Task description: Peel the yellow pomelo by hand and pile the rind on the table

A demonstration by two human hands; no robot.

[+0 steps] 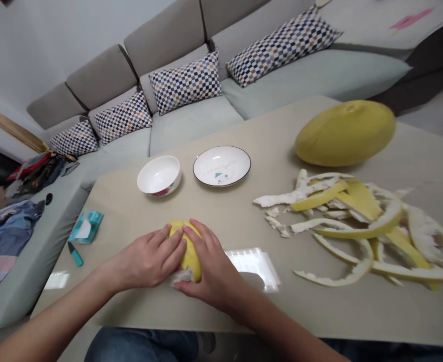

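Observation:
Between my two hands is a yellow pomelo (189,255), partly peeled, with white pith showing at its lower end. My left hand (155,255) wraps its left side, fingers lying over the top. On the other side my right hand (211,264) grips it, thumb low near the pith and fingers on the upper skin. Much of the fruit is hidden behind my fingers. A heap of pomelo peel (372,231), yellow outside and white inside, lies to the right. Behind that heap rests a whole pomelo (345,133).
Beyond my hands stand a white bowl (159,176) and a white plate (222,166) with a dark rim. At the table's left are a teal tissue pack (86,227) and a small teal-handled knife (75,255). A grey sofa (194,123) with checkered cushions borders the table (130,216).

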